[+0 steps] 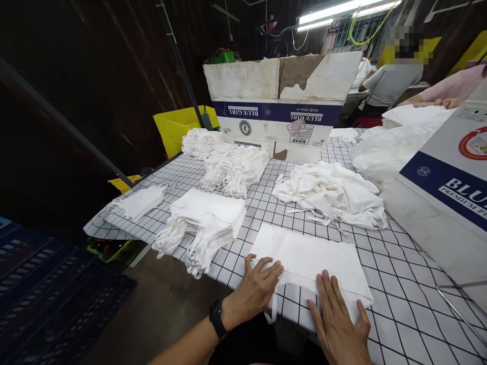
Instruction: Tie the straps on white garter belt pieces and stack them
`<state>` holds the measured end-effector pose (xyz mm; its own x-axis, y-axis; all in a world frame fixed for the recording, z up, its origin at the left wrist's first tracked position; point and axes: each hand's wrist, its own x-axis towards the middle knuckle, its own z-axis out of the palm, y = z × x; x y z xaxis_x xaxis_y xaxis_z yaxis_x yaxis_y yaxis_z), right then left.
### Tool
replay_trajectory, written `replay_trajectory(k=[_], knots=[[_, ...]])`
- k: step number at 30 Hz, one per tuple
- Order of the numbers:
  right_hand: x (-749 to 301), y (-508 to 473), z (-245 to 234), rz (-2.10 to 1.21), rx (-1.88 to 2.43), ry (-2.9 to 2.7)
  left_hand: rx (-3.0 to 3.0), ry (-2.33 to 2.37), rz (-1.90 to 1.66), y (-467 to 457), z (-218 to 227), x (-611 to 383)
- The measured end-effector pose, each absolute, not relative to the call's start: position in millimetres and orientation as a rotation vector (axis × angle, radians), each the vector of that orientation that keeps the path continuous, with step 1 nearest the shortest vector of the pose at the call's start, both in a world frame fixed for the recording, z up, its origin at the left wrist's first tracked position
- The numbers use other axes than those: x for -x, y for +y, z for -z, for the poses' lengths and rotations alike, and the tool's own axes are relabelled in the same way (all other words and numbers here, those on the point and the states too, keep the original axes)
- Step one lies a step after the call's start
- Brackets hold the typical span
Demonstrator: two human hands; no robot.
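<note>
A flat white cloth bag (310,258) lies on the checked table (399,274) right in front of me. My left hand (256,289), with a black watch on the wrist, rests on the bag's near left edge, fingers spread. Flat and open, my right hand (337,317) presses the bag's near right edge, where a white strap hangs over the table edge. A neat stack of folded white bags (207,218) sits to the left of the bag.
A loose heap of white bags (335,195) lies behind. More bundles (232,167) and a single bag (139,203) are at the left. Cardboard boxes stand at the back (281,106) and right (445,203). Other people (391,83) work beyond. Dark crates (45,294) are on the floor at the left.
</note>
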<state>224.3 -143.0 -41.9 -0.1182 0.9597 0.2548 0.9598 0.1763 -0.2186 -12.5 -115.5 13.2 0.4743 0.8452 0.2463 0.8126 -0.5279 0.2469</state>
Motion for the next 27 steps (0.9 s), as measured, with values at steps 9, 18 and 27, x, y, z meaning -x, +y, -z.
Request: replay_trajectory(k=[9,18,27], knots=[[-270,-112,17,-0.408,1.519,-2.138,-2.364,1.297,-0.644,-94,-50,33],[-264,49,-77,-0.46,1.404,-2.12,-2.418,1.591,-1.011,21,-143,140],[-149,256,-122,-0.468,1.262,-2.233,-2.327,2.18,-0.648,209,-156,258]])
